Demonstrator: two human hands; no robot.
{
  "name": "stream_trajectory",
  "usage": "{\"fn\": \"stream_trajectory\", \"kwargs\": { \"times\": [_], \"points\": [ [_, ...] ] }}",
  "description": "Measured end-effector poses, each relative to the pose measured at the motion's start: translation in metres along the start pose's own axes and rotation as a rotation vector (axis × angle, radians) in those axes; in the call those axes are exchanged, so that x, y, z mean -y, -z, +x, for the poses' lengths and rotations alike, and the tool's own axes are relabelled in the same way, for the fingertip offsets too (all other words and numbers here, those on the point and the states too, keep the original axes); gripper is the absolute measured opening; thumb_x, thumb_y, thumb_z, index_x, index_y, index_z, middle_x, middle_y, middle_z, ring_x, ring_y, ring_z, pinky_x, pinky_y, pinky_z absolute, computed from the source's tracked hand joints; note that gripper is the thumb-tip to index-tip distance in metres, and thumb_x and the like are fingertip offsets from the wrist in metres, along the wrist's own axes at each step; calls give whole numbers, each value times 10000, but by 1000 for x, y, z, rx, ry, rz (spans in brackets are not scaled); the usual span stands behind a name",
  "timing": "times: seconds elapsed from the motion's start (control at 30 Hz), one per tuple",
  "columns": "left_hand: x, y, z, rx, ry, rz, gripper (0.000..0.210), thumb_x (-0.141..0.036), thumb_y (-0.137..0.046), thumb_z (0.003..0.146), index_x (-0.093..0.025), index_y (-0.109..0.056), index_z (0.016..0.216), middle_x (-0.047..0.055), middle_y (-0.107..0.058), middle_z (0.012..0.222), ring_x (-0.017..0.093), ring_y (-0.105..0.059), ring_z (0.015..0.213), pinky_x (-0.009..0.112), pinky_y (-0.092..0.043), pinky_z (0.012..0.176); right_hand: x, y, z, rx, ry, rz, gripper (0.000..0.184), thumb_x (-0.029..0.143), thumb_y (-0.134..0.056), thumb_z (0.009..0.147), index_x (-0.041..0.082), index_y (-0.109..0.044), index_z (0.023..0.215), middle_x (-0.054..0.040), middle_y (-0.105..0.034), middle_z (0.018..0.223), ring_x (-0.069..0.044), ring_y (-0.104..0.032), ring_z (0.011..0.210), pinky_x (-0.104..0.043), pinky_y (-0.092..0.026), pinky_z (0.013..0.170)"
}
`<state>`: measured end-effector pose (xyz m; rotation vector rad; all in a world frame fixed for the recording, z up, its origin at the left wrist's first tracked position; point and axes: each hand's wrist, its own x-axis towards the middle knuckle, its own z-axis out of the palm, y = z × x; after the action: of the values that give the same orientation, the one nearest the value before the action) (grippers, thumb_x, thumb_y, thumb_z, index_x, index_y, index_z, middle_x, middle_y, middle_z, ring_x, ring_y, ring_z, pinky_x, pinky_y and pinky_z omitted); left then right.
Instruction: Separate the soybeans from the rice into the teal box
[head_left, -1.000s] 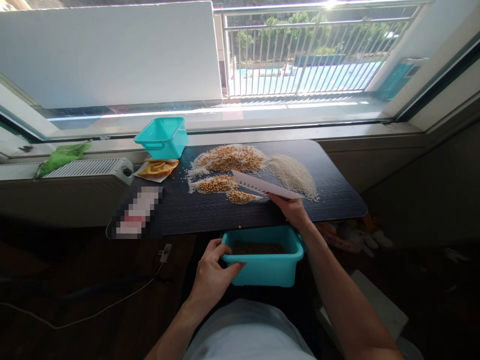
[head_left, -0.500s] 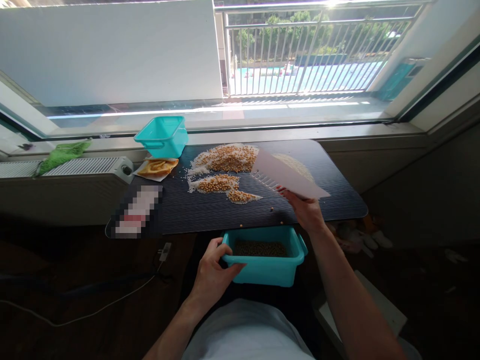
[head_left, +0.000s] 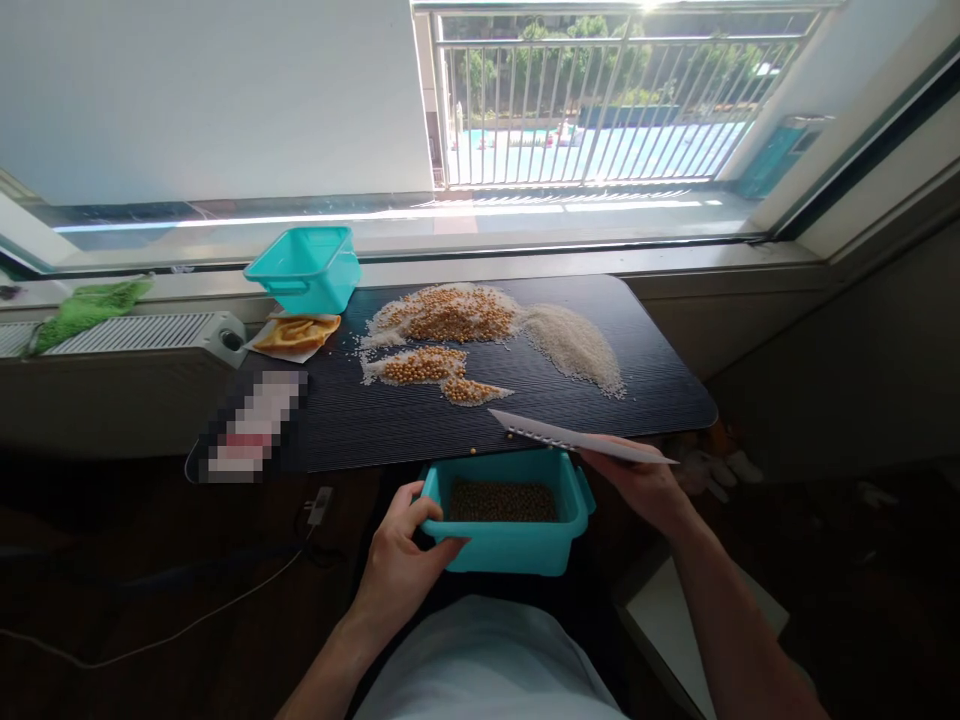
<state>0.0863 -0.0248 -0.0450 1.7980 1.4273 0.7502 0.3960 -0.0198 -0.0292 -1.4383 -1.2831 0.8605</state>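
Note:
My left hand (head_left: 405, 555) is closed around the left rim of a turquoise plastic bin (head_left: 510, 552), thumb on the near wall, fingers inside. Small dark greenish-brown grains (head_left: 502, 502) cover the bin's bottom. In my right hand (head_left: 649, 490) is a thin white card (head_left: 592, 445) with a row of slots along one edge. The card is tilted nearly edge-on over the table's near edge, above the bin's right side. Behind it on the table lie a pile of white rice (head_left: 577, 345) and a larger heap of yellow beans mixed with rice (head_left: 457, 318). Smaller bean patches (head_left: 420, 366) sit in front.
The dark table (head_left: 390, 430) stands against the window sill. A second turquoise bin (head_left: 311, 275) and a yellow folded packet (head_left: 296, 335) are at its back left, with a blurred flat object (head_left: 255, 430) in front. A green cloth (head_left: 94, 312) lies on the radiator (head_left: 150, 335).
My right hand has drawn the card back toward me, from over the rice to the table's near edge, uncovering the rice. My left hand keeps its hold on the bin. The view has shifted slightly.

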Motion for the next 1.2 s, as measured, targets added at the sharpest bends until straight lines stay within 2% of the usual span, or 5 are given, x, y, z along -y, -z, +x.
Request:
{"fn": "stream_trajectory", "kwargs": {
  "times": [0.17,0.37,0.57,0.83,1.2],
  "points": [
    [-1,8,-6,-10,17,13,216,-307,-696,734,-191,-552,624,52,-598,1059,199,-635,927,256,-502,770,14,-6,-6,222,-28,26,211,422,-710,778,262,-790,891,-38,-771,935,-240,-722,844,-324,-601,736],
    [4,15,-11,-52,22,33,180,-300,-686,735,-198,-565,650,51,-602,1070,207,-633,939,270,-503,782,14,-33,10,130,23,13,258,457,-683,793,253,-786,914,-34,-769,950,-243,-714,860,-338,-590,772],
    [19,21,-14,-25,-3,81,162,-284,-697,721,-200,-575,655,54,-602,1086,204,-635,918,262,-512,738,32,-42,16,311,28,-1,219,421,-659,823,257,-785,892,-29,-768,967,-236,-710,910,-342,-567,850],
    [20,25,-17,-57,30,112,138,-284,-686,716,-200,-588,667,78,-589,1135,240,-622,1045,287,-514,804,2,-30,58,-107,98,-46,277,455,-720,744,241,-778,909,-26,-770,931,-260,-710,903,-393,-571,854],
    [27,25,-14,-65,11,144,159,-297,-693,707,-200,-582,647,61,-602,1112,218,-646,995,260,-518,776,-4,-30,53,-15,92,-77,241,445,-703,768,270,-780,915,-12,-768,958,-253,-712,916,-395,-565,884]
  ]
}}
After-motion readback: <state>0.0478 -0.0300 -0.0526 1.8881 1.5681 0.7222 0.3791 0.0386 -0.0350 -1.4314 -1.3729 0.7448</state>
